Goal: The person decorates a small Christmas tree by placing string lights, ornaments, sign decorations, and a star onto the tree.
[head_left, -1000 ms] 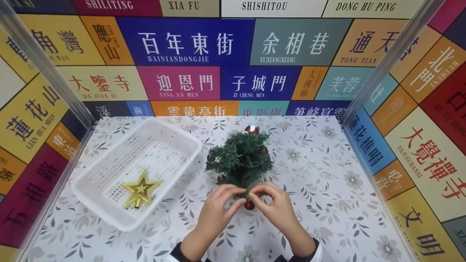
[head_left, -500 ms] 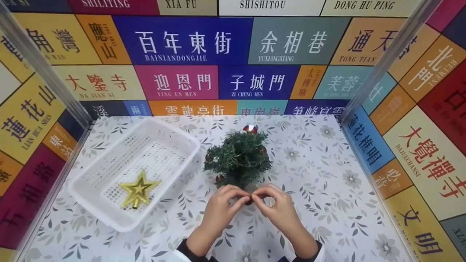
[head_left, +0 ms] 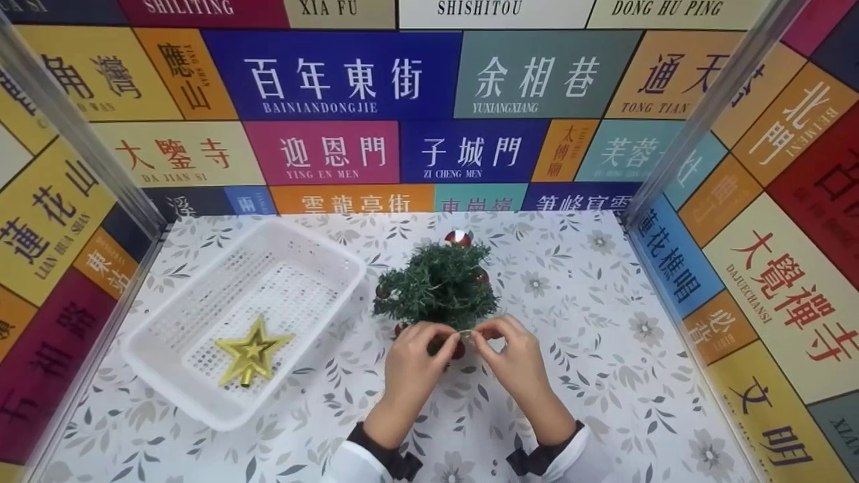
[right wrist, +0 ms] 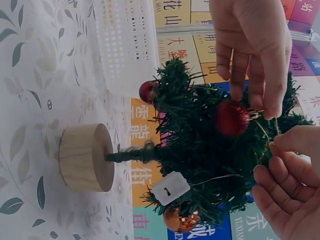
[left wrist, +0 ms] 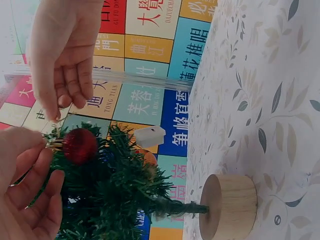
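Observation:
A small green Christmas tree (head_left: 436,282) stands upright on a round wooden base (left wrist: 227,207). In front of its near side, a glittery red bauble (right wrist: 232,118) hangs from a thin gold string (right wrist: 265,131). My left hand (head_left: 413,359) pinches the string close to the bauble's gold cap between thumb and forefinger. Facing it, my right hand (head_left: 515,352) pinches the string's other part, stretching the loop between both hands. The bauble (left wrist: 80,146) overlaps the branches in both wrist views.
Left of the tree stands a white perforated basket (head_left: 154,365), with a gold star (head_left: 254,350) lying in it. More baubles hang on the tree, including an orange one (right wrist: 181,219). A small white box (right wrist: 170,189) with a black switch hangs among the branches. Printed walls (head_left: 335,74) surround the table.
Both hands have moved forward, closer to the tree, bringing the bauble and its string along. The string now shows stretched between the fingertips. The star and basket stay put.

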`<action>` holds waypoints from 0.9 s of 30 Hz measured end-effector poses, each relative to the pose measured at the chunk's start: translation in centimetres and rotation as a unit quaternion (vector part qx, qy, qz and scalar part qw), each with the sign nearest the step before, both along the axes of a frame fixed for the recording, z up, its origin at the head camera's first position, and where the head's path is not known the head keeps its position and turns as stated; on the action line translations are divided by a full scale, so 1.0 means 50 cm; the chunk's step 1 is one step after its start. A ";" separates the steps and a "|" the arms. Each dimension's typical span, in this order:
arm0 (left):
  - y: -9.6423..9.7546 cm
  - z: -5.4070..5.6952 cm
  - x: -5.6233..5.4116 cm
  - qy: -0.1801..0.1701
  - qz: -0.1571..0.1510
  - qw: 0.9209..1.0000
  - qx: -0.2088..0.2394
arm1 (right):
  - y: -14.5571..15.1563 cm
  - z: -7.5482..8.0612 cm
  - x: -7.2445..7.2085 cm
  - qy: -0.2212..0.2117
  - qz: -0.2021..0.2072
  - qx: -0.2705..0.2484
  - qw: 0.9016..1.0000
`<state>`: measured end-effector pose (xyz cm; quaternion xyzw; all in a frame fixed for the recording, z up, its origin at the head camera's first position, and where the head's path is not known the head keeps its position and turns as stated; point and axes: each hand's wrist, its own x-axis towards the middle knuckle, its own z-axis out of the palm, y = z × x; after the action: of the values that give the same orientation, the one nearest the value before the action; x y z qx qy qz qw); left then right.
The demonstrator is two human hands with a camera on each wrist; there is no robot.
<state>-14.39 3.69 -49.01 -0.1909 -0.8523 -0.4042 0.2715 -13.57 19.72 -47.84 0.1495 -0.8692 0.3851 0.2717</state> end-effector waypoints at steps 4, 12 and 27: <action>0.009 -0.006 -0.009 0.017 0.035 0.999 -0.001 | -0.006 -0.005 -0.015 0.005 -0.027 0.025 0.999; 0.018 -0.030 -0.009 0.062 0.066 0.995 -0.035 | -0.008 -0.015 -0.016 0.033 -0.037 0.083 0.995; 0.025 -0.046 -0.008 0.076 0.079 0.991 -0.076 | -0.016 -0.035 -0.014 0.015 -0.022 0.068 0.997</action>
<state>-14.79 4.92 -51.29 -0.1734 -0.8699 -0.2999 0.3510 -14.25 18.91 -49.60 0.1540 -0.8922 0.3165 0.2829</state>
